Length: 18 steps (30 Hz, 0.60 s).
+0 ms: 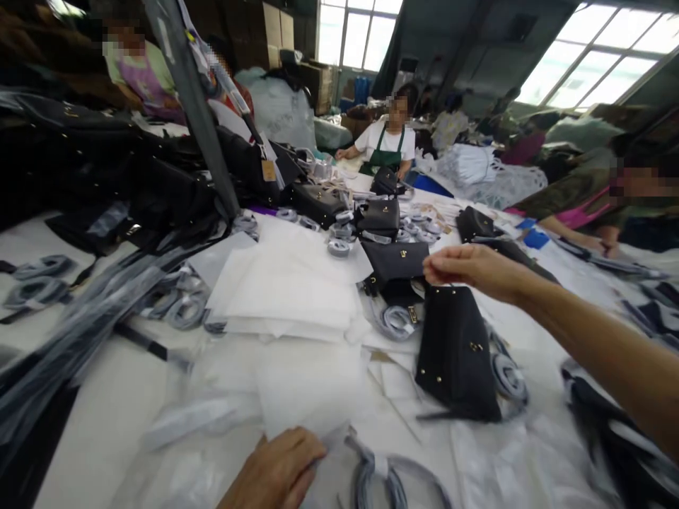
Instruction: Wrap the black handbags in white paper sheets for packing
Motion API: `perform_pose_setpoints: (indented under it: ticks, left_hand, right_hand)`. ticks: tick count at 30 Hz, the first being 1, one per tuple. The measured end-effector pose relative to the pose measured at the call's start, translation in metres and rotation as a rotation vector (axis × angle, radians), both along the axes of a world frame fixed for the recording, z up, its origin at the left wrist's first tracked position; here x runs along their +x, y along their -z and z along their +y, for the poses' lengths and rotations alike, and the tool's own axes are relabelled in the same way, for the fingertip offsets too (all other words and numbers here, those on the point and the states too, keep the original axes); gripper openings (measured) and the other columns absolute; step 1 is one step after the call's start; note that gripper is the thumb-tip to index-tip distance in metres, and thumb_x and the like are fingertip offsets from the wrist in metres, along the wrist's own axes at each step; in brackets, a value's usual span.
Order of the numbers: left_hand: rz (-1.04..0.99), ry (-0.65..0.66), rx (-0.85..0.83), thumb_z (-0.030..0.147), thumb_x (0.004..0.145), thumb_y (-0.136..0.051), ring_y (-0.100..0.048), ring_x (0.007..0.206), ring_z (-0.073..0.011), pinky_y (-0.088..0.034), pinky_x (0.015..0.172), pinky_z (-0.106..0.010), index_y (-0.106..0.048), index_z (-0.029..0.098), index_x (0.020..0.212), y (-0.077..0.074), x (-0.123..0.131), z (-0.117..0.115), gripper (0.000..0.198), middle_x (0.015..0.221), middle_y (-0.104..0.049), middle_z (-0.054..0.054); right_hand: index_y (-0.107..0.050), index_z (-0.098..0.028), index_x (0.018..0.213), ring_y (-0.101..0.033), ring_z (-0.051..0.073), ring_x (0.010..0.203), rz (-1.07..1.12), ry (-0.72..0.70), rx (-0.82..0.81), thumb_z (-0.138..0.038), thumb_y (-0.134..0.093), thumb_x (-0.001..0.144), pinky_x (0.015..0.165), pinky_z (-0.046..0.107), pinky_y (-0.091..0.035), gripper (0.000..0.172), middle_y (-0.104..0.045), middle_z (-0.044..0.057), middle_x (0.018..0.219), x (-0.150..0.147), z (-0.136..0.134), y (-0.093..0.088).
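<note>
My right hand is stretched out over the table, its fingers pinched together beside a black handbag with a gold clasp. What the pinch holds, if anything, does not show. Just under that wrist lies another black handbag on its side, with gold studs. Low in the picture, my left hand is closed, its fingers curled at the edge of some thin clear wrapping; what is inside them is hidden. Right of it lies a coiled strap wrapped in plastic.
A stack of white paper sheets lies mid-table. Long wrapped straps and a slanting metal post stand left. More black bags and coiled straps cover the far side. Co-workers sit around, one in a green apron.
</note>
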<state>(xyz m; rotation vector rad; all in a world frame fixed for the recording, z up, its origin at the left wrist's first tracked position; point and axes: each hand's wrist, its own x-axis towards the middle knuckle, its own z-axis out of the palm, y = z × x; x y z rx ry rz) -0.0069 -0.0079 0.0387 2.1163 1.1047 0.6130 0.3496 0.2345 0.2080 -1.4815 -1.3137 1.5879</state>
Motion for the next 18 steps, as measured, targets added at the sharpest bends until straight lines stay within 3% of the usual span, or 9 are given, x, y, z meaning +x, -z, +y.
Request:
perform_pose_setpoints:
  ticks: [2,3,6,9,11,15,18]
  left_hand:
    - [0.011,0.019,-0.127,0.006,0.082,-0.053,-0.068,0.092,-0.0149,-0.053,0.083,-0.019,-0.062,0.027,0.108,0.017,0.005,-0.018,0.035,0.101,-0.071,0.0]
    - [0.028,0.022,-0.161,0.005,0.079,-0.053,-0.068,0.092,-0.0157,-0.053,0.082,-0.021,-0.063,0.027,0.108,0.026,0.009,-0.025,0.037,0.101,-0.07,0.0]
    - [0.107,0.025,-0.184,0.003,0.077,-0.054,-0.067,0.099,-0.0194,-0.053,0.087,-0.027,-0.062,0.025,0.113,0.046,0.025,-0.038,0.043,0.109,-0.068,-0.003]
    - [0.204,0.054,-0.138,0.0,0.077,-0.051,-0.062,0.108,-0.0216,-0.051,0.094,-0.032,-0.06,0.023,0.116,0.055,0.046,-0.036,0.046,0.119,-0.065,-0.005]
    - [0.304,0.095,-0.117,-0.001,0.08,-0.049,-0.06,0.112,-0.0224,-0.049,0.098,-0.036,-0.059,0.021,0.115,0.057,0.062,-0.031,0.042,0.121,-0.064,-0.007]
    - [0.452,0.214,-0.124,0.011,0.082,-0.064,-0.061,0.107,-0.0251,-0.051,0.096,-0.038,-0.06,0.019,0.107,0.064,0.087,-0.026,0.026,0.115,-0.065,-0.007]
    - [0.49,0.268,-0.158,0.016,0.073,-0.074,-0.063,0.105,-0.0258,-0.052,0.091,-0.035,-0.059,0.02,0.113,0.077,0.095,-0.03,0.043,0.118,-0.065,-0.007]
  right_hand:
    - [-0.071,-0.012,0.08,-0.06,0.011,0.063,-0.12,-0.322,-0.079,-0.033,-0.076,0.08,0.062,0.021,-0.049,0.022,-0.07,0.004,0.071,-0.001,-0.065,0.038]
    - [-0.071,-0.012,0.076,-0.058,0.012,0.061,-0.156,-0.403,-0.125,-0.035,-0.075,0.078,0.06,0.021,-0.047,0.023,-0.068,0.003,0.068,-0.004,-0.097,0.062]
    - [-0.072,-0.013,0.073,-0.058,0.013,0.059,-0.258,-0.439,-0.236,-0.026,-0.069,0.074,0.057,0.022,-0.043,0.014,-0.068,0.001,0.064,-0.018,-0.178,0.137]
    - [-0.074,-0.015,0.076,-0.06,0.014,0.062,-0.473,-0.421,-0.104,-0.016,-0.061,0.073,0.056,0.023,-0.038,0.013,-0.069,0.001,0.066,-0.039,-0.223,0.191]
    - [-0.074,-0.017,0.079,-0.063,0.016,0.071,-0.602,-0.407,0.034,-0.014,-0.057,0.078,0.064,0.024,-0.042,0.017,-0.071,0.001,0.074,-0.054,-0.239,0.21]
    - [-0.071,-0.021,0.086,-0.064,0.021,0.092,-0.795,-0.406,0.261,-0.019,-0.061,0.082,0.081,0.028,-0.044,0.011,-0.071,0.003,0.092,-0.071,-0.251,0.224]
    - [-0.067,-0.023,0.091,-0.064,0.021,0.093,-0.849,-0.34,0.303,-0.023,-0.064,0.082,0.081,0.028,-0.044,0.01,-0.07,0.003,0.094,-0.078,-0.25,0.236]
